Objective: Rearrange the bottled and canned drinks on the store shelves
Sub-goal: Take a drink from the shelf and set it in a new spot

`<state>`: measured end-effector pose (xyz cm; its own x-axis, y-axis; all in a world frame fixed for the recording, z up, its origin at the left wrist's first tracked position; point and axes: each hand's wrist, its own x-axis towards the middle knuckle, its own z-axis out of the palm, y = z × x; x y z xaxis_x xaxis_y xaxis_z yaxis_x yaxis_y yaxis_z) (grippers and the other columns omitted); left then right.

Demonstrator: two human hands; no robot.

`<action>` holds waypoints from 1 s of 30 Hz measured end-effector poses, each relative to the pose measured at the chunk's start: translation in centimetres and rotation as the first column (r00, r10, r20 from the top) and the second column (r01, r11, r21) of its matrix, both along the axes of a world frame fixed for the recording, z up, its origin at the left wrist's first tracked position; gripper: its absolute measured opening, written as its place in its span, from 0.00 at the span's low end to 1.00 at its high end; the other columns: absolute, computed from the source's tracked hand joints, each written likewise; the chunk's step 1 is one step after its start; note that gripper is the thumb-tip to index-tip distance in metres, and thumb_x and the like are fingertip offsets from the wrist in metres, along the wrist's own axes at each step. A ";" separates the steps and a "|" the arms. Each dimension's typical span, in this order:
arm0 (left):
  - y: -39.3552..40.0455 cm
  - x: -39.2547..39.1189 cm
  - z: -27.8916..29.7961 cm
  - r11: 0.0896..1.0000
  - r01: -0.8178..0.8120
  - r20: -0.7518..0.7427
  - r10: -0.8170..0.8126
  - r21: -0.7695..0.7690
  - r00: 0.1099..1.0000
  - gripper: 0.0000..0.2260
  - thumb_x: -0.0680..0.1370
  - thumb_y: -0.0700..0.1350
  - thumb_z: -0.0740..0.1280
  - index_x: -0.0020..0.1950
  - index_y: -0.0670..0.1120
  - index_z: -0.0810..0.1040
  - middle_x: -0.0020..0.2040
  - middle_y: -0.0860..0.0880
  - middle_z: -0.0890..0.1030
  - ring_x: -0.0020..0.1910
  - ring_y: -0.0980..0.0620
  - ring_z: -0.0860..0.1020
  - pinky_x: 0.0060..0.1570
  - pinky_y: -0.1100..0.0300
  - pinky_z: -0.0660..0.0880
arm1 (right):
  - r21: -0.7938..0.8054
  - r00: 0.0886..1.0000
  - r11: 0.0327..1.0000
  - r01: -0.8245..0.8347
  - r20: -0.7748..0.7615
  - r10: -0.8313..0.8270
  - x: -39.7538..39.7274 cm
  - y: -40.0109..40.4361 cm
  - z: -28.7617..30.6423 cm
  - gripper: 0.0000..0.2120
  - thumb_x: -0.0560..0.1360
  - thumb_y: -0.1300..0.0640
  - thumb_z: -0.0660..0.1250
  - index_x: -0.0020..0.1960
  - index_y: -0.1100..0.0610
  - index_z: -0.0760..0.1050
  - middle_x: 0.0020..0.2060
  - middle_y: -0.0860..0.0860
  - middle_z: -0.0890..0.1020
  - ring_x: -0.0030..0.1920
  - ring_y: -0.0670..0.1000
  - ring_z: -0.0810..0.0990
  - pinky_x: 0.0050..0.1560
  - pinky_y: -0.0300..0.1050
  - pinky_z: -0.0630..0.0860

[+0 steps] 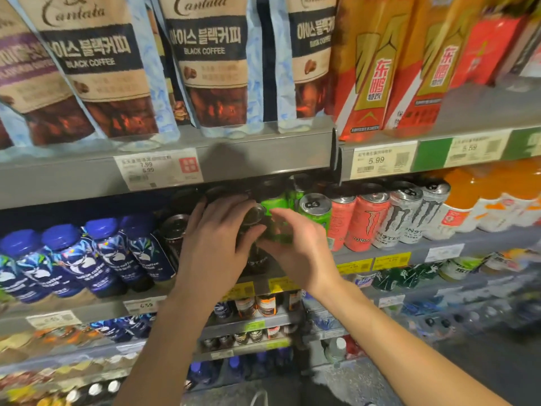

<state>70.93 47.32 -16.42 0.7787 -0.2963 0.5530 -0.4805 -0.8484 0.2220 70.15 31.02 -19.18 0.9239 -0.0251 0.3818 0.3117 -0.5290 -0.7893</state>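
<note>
Left hand [215,244] and right hand [295,247] both grip 1 black can [254,230] between them.

Low gap under upper shelf lip [263,159]; blue bottles [96,259] block left, green can [314,209] and Monster cans [389,215] block right.

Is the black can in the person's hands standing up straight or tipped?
Tipped. The black drink can leans left, its silver top facing the camera, gripped between the left hand and right hand.
</note>
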 end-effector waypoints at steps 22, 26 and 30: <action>-25.7 -5.7 -0.8 0.991 0.129 -0.031 -0.130 -0.038 0.991 0.11 0.77 0.47 0.71 0.58 0.45 0.81 0.57 0.49 0.82 0.57 0.46 0.79 0.57 0.49 0.76 | -0.380 0.955 0.884 0.272 0.221 -0.199 -7.4 -27.0 1.2 0.14 0.74 0.61 0.74 0.59 0.58 0.81 0.54 0.52 0.84 0.57 0.55 0.80 0.53 0.50 0.79; -30.6 -6.7 -0.6 0.995 0.093 -0.058 -0.095 -0.035 0.994 0.12 0.79 0.49 0.69 0.60 0.47 0.80 0.60 0.50 0.82 0.60 0.48 0.78 0.58 0.50 0.76 | -0.390 0.957 0.884 0.257 0.229 -0.177 -8.1 -31.6 2.1 0.13 0.76 0.60 0.72 0.61 0.56 0.81 0.54 0.50 0.84 0.57 0.54 0.80 0.54 0.50 0.80; -34.8 -7.3 0.3 0.997 0.064 -0.055 -0.066 -0.032 0.996 0.14 0.80 0.51 0.67 0.62 0.47 0.80 0.61 0.50 0.82 0.60 0.48 0.80 0.59 0.50 0.77 | -0.323 0.949 0.919 0.227 0.286 -0.134 -8.4 -35.7 2.8 0.14 0.75 0.62 0.74 0.60 0.58 0.81 0.53 0.51 0.84 0.55 0.52 0.81 0.53 0.51 0.80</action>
<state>63.63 12.49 -16.13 0.7883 -0.3311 0.5186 -0.5204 -0.8084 0.2751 61.73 -4.71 -16.43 0.7872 -0.0054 0.6166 0.3487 -0.8209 -0.4523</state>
